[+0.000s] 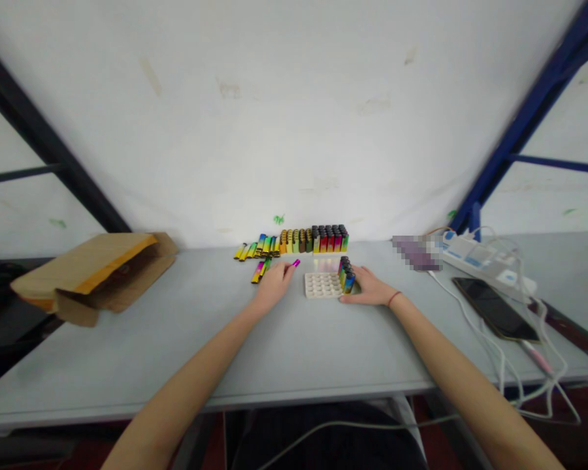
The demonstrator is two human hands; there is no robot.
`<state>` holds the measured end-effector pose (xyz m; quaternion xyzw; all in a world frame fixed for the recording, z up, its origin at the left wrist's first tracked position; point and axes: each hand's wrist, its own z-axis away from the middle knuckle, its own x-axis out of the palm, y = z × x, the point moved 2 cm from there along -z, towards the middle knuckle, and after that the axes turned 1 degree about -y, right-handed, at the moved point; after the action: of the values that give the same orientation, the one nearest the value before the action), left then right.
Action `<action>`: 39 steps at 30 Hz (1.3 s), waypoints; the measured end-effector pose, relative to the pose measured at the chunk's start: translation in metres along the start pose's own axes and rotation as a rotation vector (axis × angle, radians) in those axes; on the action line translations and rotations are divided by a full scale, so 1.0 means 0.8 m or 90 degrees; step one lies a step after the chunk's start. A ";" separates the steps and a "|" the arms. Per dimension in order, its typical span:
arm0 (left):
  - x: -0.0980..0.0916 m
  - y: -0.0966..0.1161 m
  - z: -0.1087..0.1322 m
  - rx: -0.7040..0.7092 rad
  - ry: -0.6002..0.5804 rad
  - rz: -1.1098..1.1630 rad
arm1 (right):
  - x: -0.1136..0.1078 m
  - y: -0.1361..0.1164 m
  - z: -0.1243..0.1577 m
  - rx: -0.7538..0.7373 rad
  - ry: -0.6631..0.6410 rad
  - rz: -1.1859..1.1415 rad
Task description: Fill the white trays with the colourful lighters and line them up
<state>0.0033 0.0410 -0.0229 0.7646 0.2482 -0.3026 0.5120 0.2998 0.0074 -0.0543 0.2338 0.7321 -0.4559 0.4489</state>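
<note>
My left hand (273, 284) is closed on a lighter, with its purple end (296, 263) sticking out past the fingertips. A white tray (318, 287) with rows of round holes lies on the table to the right of that hand. One row of rainbow-coloured lighters (346, 275) with black tops stands upright at the tray's right end. Around that end my right hand (371, 287) is curved, thumb at the near corner and fingers behind, gripping the tray. Several loose lighters (261, 269) lie just beyond my left hand.
At the wall stand blocks of upright lighters, gold-topped (296, 241) and black-topped (330, 239), beside a loose pile (267, 245). An opened cardboard box (93, 267) sits left. On the right are a phone (492, 308), a power strip (485, 261) and tangled white cables.
</note>
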 end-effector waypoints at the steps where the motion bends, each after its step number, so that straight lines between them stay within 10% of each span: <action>1: 0.003 0.000 -0.003 -0.009 -0.002 0.105 | 0.000 -0.001 0.000 -0.003 0.003 0.000; 15: 0.021 0.040 0.018 -0.219 -0.014 0.689 | -0.002 0.000 0.000 0.006 -0.012 0.008; 39: 0.016 0.036 0.027 -0.356 0.041 0.742 | -0.001 -0.001 0.001 0.013 0.001 0.027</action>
<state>0.0274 0.0115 -0.0200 0.6206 -0.1229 0.1237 0.7645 0.3003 0.0066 -0.0532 0.2542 0.7228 -0.4535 0.4553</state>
